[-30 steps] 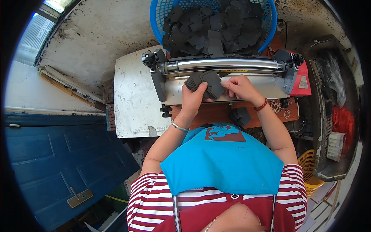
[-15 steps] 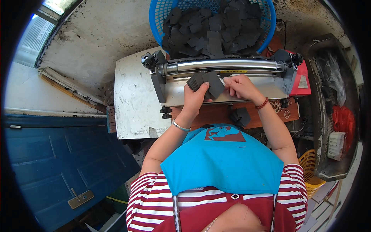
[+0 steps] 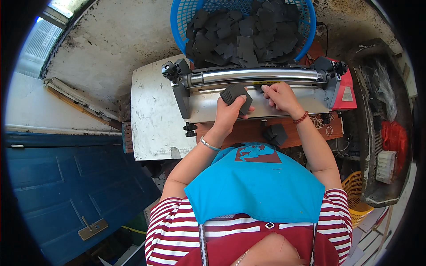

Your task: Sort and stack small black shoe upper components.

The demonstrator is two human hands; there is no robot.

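A neat stack of thin black square pieces (image 3: 235,96) is gripped in my left hand (image 3: 229,113), the thumb across its top, over the front plate of a roller machine (image 3: 262,76). My right hand (image 3: 282,98) is closed beside the stack, its thumb and forefinger pinched near the gap below the shiny roller. A small dark sliver shows at those fingertips; I cannot tell whether they hold it. Several more black pieces (image 3: 275,134) lie in a loose pile on the brown wooden board (image 3: 293,137) in front of the machine.
Behind the machine stands a blue plastic basket (image 3: 178,26) heaped with black pieces. Pale rings (image 3: 329,130) lie at the board's right end. A white panel (image 3: 153,111) extends left, near a blue door (image 3: 49,177). To the right are a dirty trough (image 3: 372,195) and a yellow basket (image 3: 355,186).
The pieces fanned out in my left hand are now squared into a compact stack. My left hand has shifted slightly right; my right hand has risen slightly toward the roller, away from the stack.
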